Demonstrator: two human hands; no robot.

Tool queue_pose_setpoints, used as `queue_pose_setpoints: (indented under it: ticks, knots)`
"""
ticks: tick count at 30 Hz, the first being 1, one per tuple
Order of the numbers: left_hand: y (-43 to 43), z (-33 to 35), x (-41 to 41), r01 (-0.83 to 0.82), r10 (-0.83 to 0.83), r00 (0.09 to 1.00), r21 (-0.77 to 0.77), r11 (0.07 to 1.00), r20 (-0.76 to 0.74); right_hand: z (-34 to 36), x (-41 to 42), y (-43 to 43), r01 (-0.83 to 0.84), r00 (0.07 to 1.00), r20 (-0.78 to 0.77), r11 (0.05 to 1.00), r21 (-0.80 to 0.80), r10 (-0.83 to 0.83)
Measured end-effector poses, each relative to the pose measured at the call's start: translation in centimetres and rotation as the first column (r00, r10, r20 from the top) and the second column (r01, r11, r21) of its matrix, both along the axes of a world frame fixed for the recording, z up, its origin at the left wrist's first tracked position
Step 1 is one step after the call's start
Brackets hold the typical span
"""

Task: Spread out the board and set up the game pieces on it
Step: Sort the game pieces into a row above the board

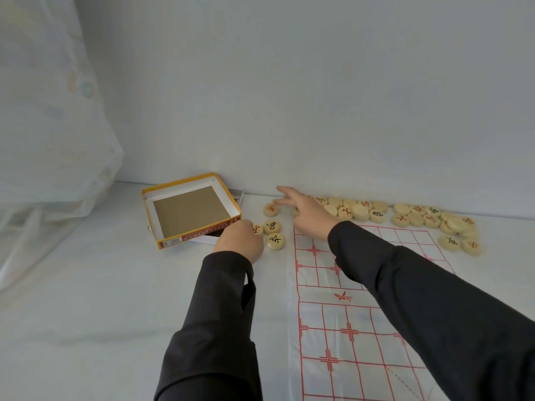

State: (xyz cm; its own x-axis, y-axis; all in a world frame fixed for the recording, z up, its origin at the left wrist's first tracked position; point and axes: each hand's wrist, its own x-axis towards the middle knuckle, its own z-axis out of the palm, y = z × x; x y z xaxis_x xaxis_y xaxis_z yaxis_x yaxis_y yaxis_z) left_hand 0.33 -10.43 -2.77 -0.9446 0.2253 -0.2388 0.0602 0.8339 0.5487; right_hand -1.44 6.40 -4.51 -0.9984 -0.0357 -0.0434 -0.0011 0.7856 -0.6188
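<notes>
My right hand is spread wide, fingers straight and fanned, holding nothing. It hangs over the left end of the heap of pieces, and one disc is half hidden under the palm, so I cannot tell whether it touches any of them. My left hand is knuckles-up with the fingers curled down toward a red-marked piece at its fingertips. From this angle I cannot say whether it pinches that disc or only rests against it.

Two black-marked pieces lie just right of the left hand, and another red one sits between the two hands. The open box is just beside the left hand, on its left. The board lies flat under my right forearm, nearer to me than either hand. The heap runs rightward from the right hand along the wall.

I judge the spreading done and the setting-up barely begun — no piece stands on the grid yet. The hands seem to be gathering the strays. The next move calls for closing on one disc, reading its face, and carrying it to a line crossing. Several discs show blank sides and would need turning. The sheet looks thin, so I would set pieces down gently rather than slide them.
</notes>
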Motion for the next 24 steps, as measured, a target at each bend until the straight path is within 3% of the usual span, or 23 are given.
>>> queue_pose_setpoints:
  ticks: [2, 4, 9, 13, 16, 19, 22, 24]
  knots:
    - [0.1, 0.0, 0.0, 0.001, -0.002, 1.0, 0.01, 1.0, 0.004, 0.0, 0.7, 0.8, 0.102, 0.988, -0.111, 0.995, -0.018, -0.103]
    - [0.2, 0.1, 0.0, 0.003, -0.003, 1.0, 0.021, 1.0, 0.012, -0.4, 1.5, 1.4, 0.197, 0.965, -0.19, 0.977, 0.078, -0.179]
    - [0.3, 0.1, 0.2, -0.003, 0.002, 0.999, 0.041, 0.999, 0.033, -0.3, 1.8, -0.4, 0.07, 0.992, -0.117, 0.964, 0.257, -0.041]
    - [0.3, 0.1, 0.2, -0.007, 0.006, 0.999, 0.029, 1.0, 0.031, 0.2, 0.8, -1.7, -0.002, 0.999, -0.038, 1.0, -0.011, 0.001]
    - [0.3, 0.0, 0.1, -0.008, 0.007, 0.999, 0.02, 1.0, 0.04, 0.3, 0.9, -1.7, 0.027, 0.993, -0.11, 0.991, -0.133, -0.042]
    - [0.3, -0.2, -0.1, 0.004, -0.003, 0.998, -0.007, 1.0, 0.063, 0.1, 0.1, -0.4, 0.187, 0.96, -0.221, 0.982, 0.035, -0.175]
    - [0.3, -0.1, 0.1, -0.023, 0.023, 0.999, 0.007, 1.0, 0.032, 0.0, -0.4, 0.5, 0.239, 0.97, -0.129, 0.921, 0.307, -0.208]
    - [0.3, 0.2, 0.4, -0.056, 0.057, 0.998, 0.027, 0.998, -0.027, 0.2, -0.3, 0.4, 0.142, 0.99, -0.053, 0.961, 0.237, -0.133]
